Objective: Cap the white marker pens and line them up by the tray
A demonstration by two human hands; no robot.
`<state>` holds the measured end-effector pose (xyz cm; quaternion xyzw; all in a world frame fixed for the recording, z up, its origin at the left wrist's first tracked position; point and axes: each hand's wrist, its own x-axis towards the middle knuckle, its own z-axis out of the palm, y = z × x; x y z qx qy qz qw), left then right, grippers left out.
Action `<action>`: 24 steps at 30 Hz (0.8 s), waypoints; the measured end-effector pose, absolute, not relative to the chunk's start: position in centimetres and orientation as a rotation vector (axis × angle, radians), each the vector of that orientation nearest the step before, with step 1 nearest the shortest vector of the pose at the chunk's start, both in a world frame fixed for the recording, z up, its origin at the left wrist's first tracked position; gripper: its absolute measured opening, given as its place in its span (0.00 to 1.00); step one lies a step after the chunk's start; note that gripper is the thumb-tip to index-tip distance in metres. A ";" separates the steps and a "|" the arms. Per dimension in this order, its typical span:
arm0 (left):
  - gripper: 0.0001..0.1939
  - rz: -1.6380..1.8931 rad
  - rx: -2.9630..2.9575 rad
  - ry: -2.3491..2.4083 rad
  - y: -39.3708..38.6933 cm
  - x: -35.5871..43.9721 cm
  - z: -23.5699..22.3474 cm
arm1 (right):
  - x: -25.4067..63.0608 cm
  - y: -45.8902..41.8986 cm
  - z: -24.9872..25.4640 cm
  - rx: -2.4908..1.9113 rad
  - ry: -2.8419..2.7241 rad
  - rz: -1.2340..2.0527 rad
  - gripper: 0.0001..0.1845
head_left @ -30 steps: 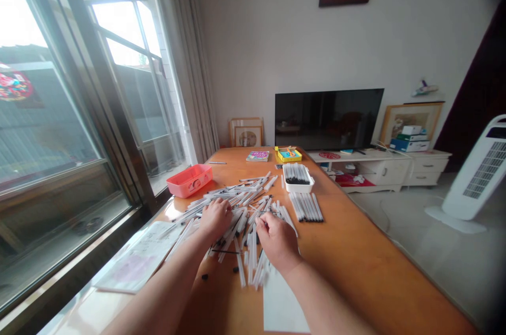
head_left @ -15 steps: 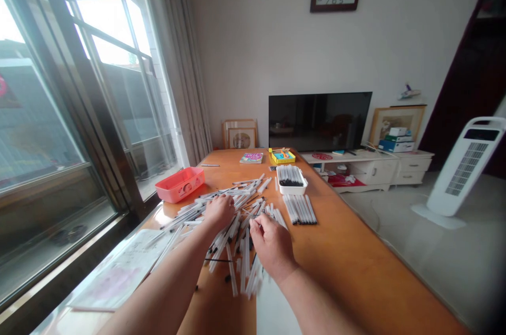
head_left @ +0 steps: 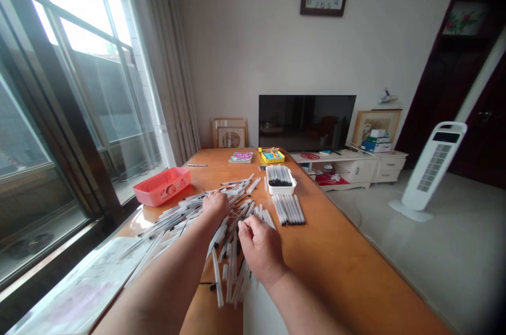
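A loose heap of clear white pen barrels point(head_left: 190, 212), some with black ends, spreads over the middle of the wooden table. Above the heap, my left hand point(head_left: 215, 204) is closed with its fingers curled; what it grips is hidden. My right hand point(head_left: 261, 246) is closer to me, thumb and fingertips pinched together at the heap's right edge, and whatever is between them is too small to make out. Beyond it lies a neat row of pens point(head_left: 288, 210) with black tips toward me. Behind that row, a white box point(head_left: 282, 189) holds more pens standing close together.
A red plastic basket point(head_left: 163, 187) stands on the left by the window. An open booklet point(head_left: 85, 285) lies at near left, a white sheet point(head_left: 259, 308) under my right forearm. A magazine point(head_left: 241, 158) and a yellow box point(head_left: 272, 156) sit at the table's far end.
The view has turned slightly to the right, so everything sits further left. Both hands stay over the heap, closed, with only slight movement. The row and the white box look the same.
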<state>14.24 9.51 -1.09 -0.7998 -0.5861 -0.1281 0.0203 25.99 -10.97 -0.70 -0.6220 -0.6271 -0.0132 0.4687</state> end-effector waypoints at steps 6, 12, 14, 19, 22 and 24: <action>0.09 -0.454 -2.467 -1.848 9.7 13.9 -1.4 | 26.0 -10.9 -0.7 -1.525 -1.538 -0.048 0.15; 0.09 -0.617 -2.496 -1.855 8.6 13.0 -0.3 | 26.0 -11.1 -0.5 -1.526 -1.534 -0.037 0.15; 0.09 -0.688 -2.521 -1.869 8.1 12.7 0.3 | 26.1 -11.1 -0.5 -1.521 -1.534 -0.026 0.14; 0.09 -0.919 -2.647 -1.941 5.6 12.6 1.4 | 26.3 -11.0 -0.3 -1.521 -1.508 0.043 0.14; 0.10 -1.072 -2.775 -1.975 3.0 12.3 2.0 | 26.5 -11.0 -0.3 -1.520 -1.460 0.087 0.16; 0.13 -1.393 -2.982 -2.025 1.1 11.8 2.5 | 26.6 -10.9 -0.4 -1.497 -1.427 0.120 0.19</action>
